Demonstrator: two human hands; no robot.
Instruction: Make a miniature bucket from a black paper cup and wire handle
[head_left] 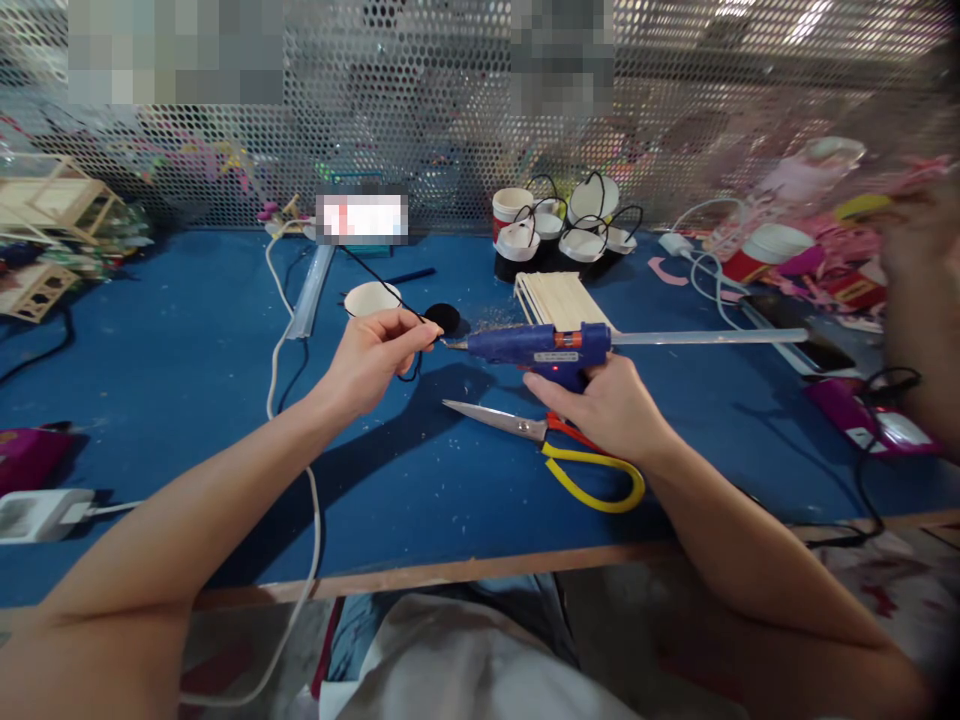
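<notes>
Near the middle of the blue table, my left hand pinches a thin black cord between thumb and fingers. My right hand is wrapped round the handle of a blue glue gun, with a clear glue stick sticking out of its back. The gun's nozzle points left and is at or very near my left fingertips. Behind my left hand stands a white paper cup, partly hidden, beside a black disc. Scissors with red and yellow handles lie below the gun.
Several cups with black cord handles stand at the back, behind pale wooden sticks. A white cable crosses the table left of centre. Phone, purple box and another person's blurred arm are at the right.
</notes>
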